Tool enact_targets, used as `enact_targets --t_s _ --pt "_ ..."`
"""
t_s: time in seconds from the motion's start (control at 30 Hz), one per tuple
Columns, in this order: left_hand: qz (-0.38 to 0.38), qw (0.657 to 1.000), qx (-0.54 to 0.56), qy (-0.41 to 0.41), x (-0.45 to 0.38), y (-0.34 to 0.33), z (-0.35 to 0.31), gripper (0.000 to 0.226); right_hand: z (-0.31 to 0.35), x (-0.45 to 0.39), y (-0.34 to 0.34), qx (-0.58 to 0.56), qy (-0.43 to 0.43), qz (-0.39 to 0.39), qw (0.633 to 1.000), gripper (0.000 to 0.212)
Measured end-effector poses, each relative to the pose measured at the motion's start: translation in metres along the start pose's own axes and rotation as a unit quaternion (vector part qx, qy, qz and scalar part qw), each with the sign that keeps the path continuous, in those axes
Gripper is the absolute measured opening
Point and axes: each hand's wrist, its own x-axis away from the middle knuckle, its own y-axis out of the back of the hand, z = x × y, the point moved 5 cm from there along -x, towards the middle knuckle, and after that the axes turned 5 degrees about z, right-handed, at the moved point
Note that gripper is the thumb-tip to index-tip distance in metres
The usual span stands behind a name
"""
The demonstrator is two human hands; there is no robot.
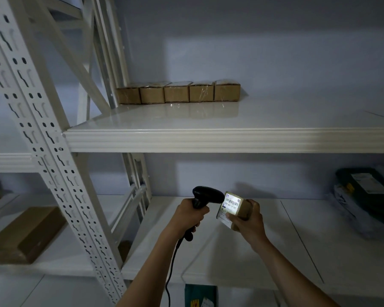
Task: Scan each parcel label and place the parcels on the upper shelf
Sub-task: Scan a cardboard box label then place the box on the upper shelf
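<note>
Left grip: grasping the black scanner, aimed at the label.
Right grip: grasping a small parcel, above the lower shelf.
Upper shelf: five parcels in a row.

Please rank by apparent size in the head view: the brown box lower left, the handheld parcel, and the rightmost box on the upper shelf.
1. Brown box, clearly largest.
2. and 3. Handheld parcel and rightmost box look alike; their distances from the camera differ, so no ranking.
</note>
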Motion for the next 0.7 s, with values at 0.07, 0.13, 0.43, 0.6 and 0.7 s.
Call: enact_targets --t_s 0.07,0.13,0.43,0.6,0.7 --pt "0.004 1.0 -0.001 -0.002 0.001 0.0 -0.001 0.014 -0.002 0.001 -0.001 0.006 -0.011 0.0 1.0 0.077" --pt "0.003 1.0 0.0 -0.004 0.002 0.0 -0.001 0.012 -0.003 0.0 0.0 0.024 -0.011 0.001 1.0 0.075" --pt "-0.007 1.0 -0.003 0.002 0.007 0.004 -0.001 0.016 0.009 0.009 0.003 0.01 -0.005 0.01 1.0 0.072" --pt "-0.004 1.0 0.004 -0.007 0.007 0.003 -0.002 0.013 0.006 0.012 0.004 0.014 -0.024 0.003 1.0 0.073" --pt "-0.006 1.0 0.005 -0.011 0.008 0.002 -0.002 0.013 0.005 0.012 0.006 0.013 -0.025 0.0 1.0 0.075"
